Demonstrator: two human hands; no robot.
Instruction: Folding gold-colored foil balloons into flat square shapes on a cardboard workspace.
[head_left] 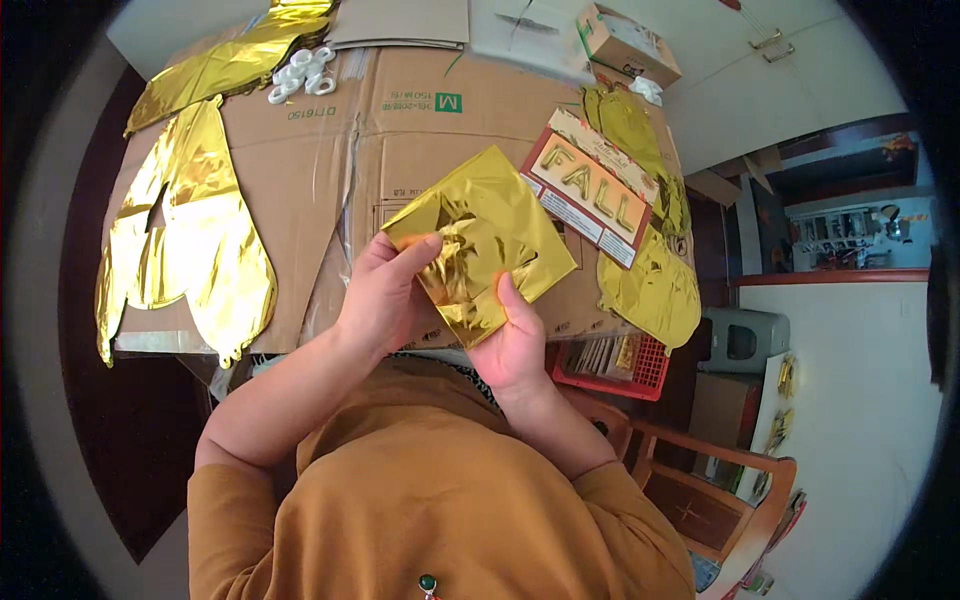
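Between my two hands is a folded gold foil balloon (500, 225), a flat shiny square turned cornerwise over the cardboard. My left hand (385, 280) grips its left corner, thumb on top and fingers hidden beneath. At its lower right edge my right hand (515, 335) pinches it the same way, thumb up. Just past the square lies a printed card package (590, 185) with gold letter shapes on its front. Flat on the left side rests an unfolded gold foil letter balloon (185, 230). More gold foil balloons (650, 285) are spread along the right edge.
A flattened cardboard sheet (290, 150) covers the table. Stacked gold foil (225, 65) and white ribbon rolls (303, 72) sit at the far left. An open carton (628, 45) stands far right. Below the table's right edge are a red basket (650, 370) and a wooden chair (720, 455).
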